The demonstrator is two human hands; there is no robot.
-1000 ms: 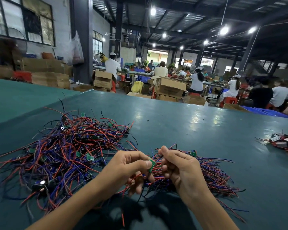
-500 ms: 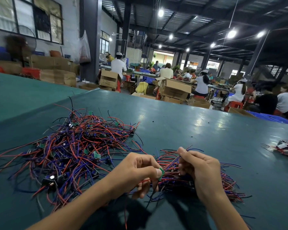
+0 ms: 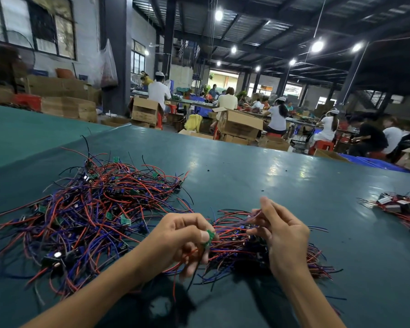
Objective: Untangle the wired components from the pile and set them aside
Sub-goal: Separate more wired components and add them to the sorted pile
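While the head view looked down across the teal bench [image 3: 270, 181], the left hand [image 3: 182, 237] hung near the bench's near edge, thumb and curled fingers pinching a small green board [image 3: 209, 235] whose red leads trailed down past the palm. Just beside it, the right hand [image 3: 282, 235] was lifted over a smaller bundle [image 3: 242, 249] of red and purple wires. Its fingers were bent and blurred, and it seemed to nip a thin purple wire [image 3: 256, 214] between forefinger and thumb. The big pile [image 3: 92, 209] of tangled wired components sprawled over the bench's left side, close beside the smaller bundle. Well apart, at the right edge, lay a third little heap [image 3: 398, 207] with pale blocks among red wires. Beyond the far edge stood cardboard boxes [image 3: 239, 125] and seated workers [image 3: 278, 119].
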